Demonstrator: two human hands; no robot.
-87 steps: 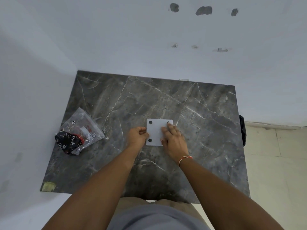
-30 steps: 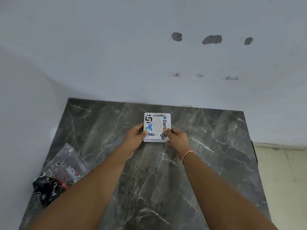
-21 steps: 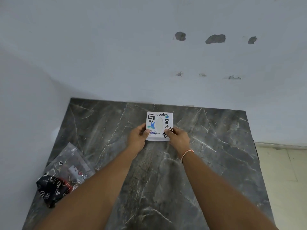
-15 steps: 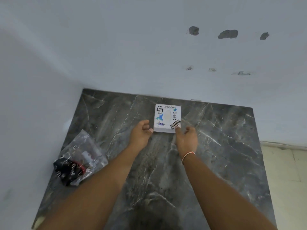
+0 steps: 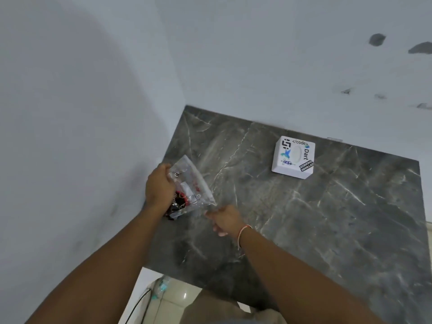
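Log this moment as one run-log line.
left hand: grips plastic bag | right hand: pinches bag's near corner | stickered white box: untouched, far side of marble table

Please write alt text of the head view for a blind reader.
The left hand and right hand grip a clear plastic bag at the left edge of a dark marble table; a white stickered box sits near the wall.

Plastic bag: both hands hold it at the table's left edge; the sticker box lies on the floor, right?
No: the head view shows the sticker box on the table, not the floor; left hand and right hand hold the plastic bag at the table's left edge.
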